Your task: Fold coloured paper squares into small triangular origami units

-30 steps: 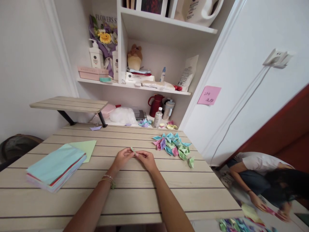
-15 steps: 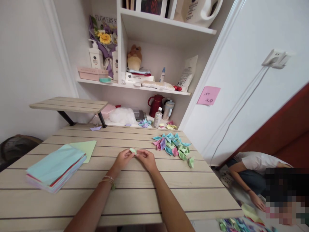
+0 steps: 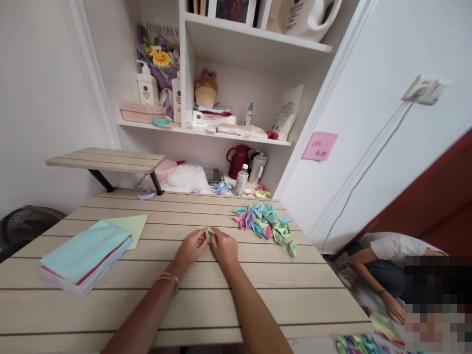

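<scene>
Between my hands, over the middle of the table, is a small folded piece of light green paper [image 3: 209, 233]. My left hand [image 3: 192, 247] pinches it from the left, fingers closed. From the other side my right hand [image 3: 224, 247] grips it, fingers bent inward and partly hiding it. To the right lies a pile of folded paper boats [image 3: 263, 219] in blue, green, pink and purple. One green folded boat [image 3: 292, 249] sits at the pile's near edge. A stack of coloured paper sheets [image 3: 86, 253], blue on top, lies to the left, with a green sheet [image 3: 134, 227] beside it.
A raised wooden shelf [image 3: 106, 160] stands at the table's back left. Behind the table are a bottle [image 3: 241, 181], a red jug [image 3: 238, 162] and white shelving [image 3: 258, 37]. At lower right a person [image 3: 391, 253] crouches near more folded papers [image 3: 356, 344].
The green paper has turned more upright and shifted slightly right. My fingers have closed in around it, and my left hand has moved a little to the right.
</scene>
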Action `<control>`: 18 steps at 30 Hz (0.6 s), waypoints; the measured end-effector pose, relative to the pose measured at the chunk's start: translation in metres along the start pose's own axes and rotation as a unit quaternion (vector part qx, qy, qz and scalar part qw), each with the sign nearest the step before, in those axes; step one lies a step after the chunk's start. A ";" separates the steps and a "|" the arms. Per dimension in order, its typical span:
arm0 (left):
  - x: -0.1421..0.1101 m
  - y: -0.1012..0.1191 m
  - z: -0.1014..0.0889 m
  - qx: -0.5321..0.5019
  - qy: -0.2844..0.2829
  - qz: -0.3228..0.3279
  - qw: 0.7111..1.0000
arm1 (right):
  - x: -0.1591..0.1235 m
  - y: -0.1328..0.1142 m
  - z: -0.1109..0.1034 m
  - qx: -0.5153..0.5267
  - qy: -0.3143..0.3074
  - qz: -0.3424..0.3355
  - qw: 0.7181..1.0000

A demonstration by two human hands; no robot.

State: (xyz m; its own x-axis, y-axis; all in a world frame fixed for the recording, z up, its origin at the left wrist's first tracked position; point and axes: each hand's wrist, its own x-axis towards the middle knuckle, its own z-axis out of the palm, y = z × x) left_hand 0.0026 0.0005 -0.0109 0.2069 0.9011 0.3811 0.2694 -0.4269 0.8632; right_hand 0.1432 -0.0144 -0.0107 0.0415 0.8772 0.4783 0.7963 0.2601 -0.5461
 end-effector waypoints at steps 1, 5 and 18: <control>0.000 0.000 0.001 -0.005 0.008 -0.001 1.000 | 0.000 -0.001 0.001 0.017 0.010 0.012 1.000; 0.003 -0.003 0.002 -0.069 0.067 -0.035 0.995 | 0.004 -0.001 0.008 0.222 0.030 0.080 0.971; 0.011 -0.007 -0.020 -0.190 -0.013 -0.153 0.970 | 0.013 0.027 -0.014 0.570 -0.178 0.161 0.786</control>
State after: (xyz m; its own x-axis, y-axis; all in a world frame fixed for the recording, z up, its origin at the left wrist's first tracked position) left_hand -0.0156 0.0149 -0.0065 0.1974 0.9768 0.0829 -0.0420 -0.0761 0.9962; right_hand 0.1734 -0.0018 -0.0094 -0.2036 0.9760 0.0775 -0.2870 0.0161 -0.9578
